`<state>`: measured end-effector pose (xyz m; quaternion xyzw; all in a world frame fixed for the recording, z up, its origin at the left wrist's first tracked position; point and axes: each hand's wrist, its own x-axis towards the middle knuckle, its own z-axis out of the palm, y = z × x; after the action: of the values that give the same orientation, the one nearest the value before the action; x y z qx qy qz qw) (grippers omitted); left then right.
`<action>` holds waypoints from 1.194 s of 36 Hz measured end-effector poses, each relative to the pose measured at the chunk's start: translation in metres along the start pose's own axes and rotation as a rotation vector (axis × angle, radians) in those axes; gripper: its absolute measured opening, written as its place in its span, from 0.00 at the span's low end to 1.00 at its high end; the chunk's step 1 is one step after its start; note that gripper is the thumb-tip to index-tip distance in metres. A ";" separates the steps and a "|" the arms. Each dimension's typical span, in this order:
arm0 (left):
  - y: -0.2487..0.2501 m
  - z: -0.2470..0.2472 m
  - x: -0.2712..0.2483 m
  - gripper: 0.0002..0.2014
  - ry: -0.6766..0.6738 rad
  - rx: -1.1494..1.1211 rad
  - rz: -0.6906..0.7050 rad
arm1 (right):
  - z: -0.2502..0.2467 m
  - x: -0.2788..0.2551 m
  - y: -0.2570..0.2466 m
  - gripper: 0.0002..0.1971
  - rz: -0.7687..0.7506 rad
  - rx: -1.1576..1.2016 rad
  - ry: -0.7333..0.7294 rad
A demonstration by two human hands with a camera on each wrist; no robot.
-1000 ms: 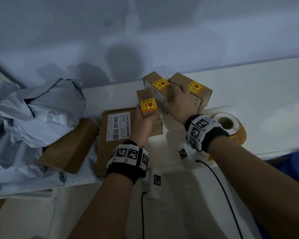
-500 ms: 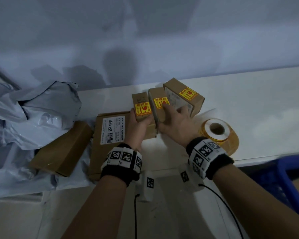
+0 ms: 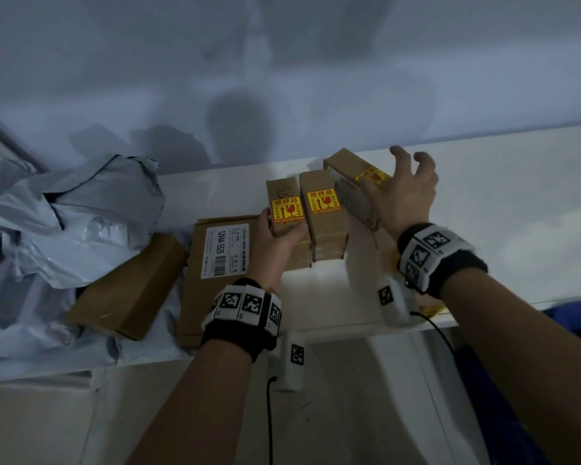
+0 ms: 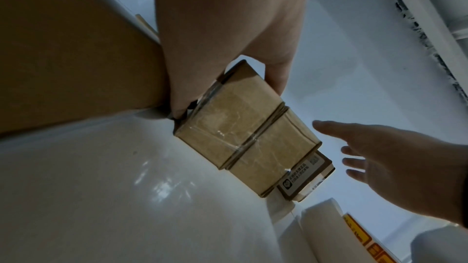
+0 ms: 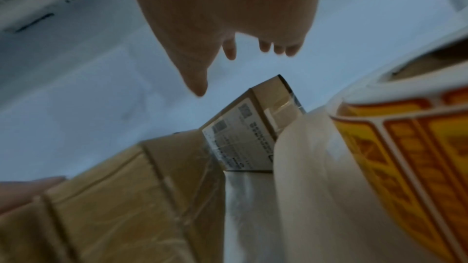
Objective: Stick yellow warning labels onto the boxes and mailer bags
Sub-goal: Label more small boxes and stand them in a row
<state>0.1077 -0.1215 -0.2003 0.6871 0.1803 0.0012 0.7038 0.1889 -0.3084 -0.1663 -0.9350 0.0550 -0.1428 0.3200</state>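
Three small cardboard boxes with yellow warning labels stand side by side on the white table (image 3: 483, 203). My left hand (image 3: 279, 236) grips the left box (image 3: 284, 209) from its near end; the left wrist view shows the fingers wrapped round this box (image 4: 235, 119). The middle box (image 3: 326, 219) touches it. My right hand (image 3: 406, 186) hovers with fingers spread over the right box (image 3: 348, 176), holding nothing. The right wrist view shows the yellow label roll (image 5: 405, 147) close under the wrist and that box (image 5: 253, 127) below the fingers.
A large flat box with a white barcode label (image 3: 215, 263) lies left of my left hand. Further left are a plain brown box (image 3: 128, 286) and a heap of grey mailer bags (image 3: 64, 223). A blue bin (image 3: 577, 307) sits beyond the table's right front edge.
My right hand has let go of the middle box and lifted to the right, above the third box. The left hand keeps hold of its box, now next to the middle one.
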 end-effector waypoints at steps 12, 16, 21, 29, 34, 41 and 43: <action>0.002 0.003 -0.001 0.24 -0.019 0.038 0.026 | -0.002 -0.002 -0.002 0.35 0.042 -0.104 -0.369; 0.004 0.005 -0.003 0.25 -0.033 0.064 0.045 | -0.003 -0.014 0.002 0.32 0.097 0.013 -0.370; 0.002 0.006 -0.004 0.25 -0.055 0.083 0.034 | -0.010 -0.026 0.004 0.33 0.125 0.074 -0.383; -0.009 0.004 0.001 0.54 0.034 0.086 -0.041 | -0.018 -0.040 0.006 0.34 0.127 0.144 -0.396; -0.004 0.005 -0.007 0.39 0.089 0.063 -0.025 | -0.016 -0.044 0.006 0.30 0.123 0.147 -0.365; 0.001 0.005 -0.002 0.37 0.062 0.114 0.017 | -0.019 -0.038 0.008 0.27 0.160 0.135 -0.333; 0.000 0.005 0.000 0.38 0.014 0.099 0.000 | -0.019 -0.035 0.010 0.25 0.162 0.115 -0.323</action>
<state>0.1093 -0.1263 -0.2000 0.7211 0.1849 -0.0031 0.6677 0.1499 -0.3206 -0.1660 -0.9184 0.0696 0.0323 0.3881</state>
